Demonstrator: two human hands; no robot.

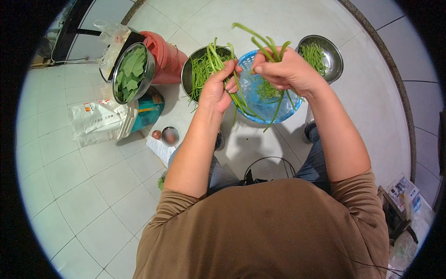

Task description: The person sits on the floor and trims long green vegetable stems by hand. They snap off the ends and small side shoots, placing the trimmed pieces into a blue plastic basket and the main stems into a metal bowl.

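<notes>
My left hand (220, 85) holds a bunch of long green stems (240, 100), their lower ends hanging over the blue basket. In my right hand (284, 68) are several more green stems (256, 34), poking out above and below the fingers. Both hands are raised side by side over the blue plastic basket (268, 120), which has a clear plastic lining and small green scraps (268, 90) inside. Left of it, a metal bowl (185, 78) is heaped with long green stems, partly hidden by my left hand. A second metal bowl (335, 64) at the right holds short cut green pieces (313, 57).
A metal bowl of green leaves (130, 71) stands at the left, beside a red bucket (170, 57). Nearby are a teal container (148, 108) and a white printed bag (101, 118). Papers (160, 150) and a round brown item (156, 134) lie on the tiled floor.
</notes>
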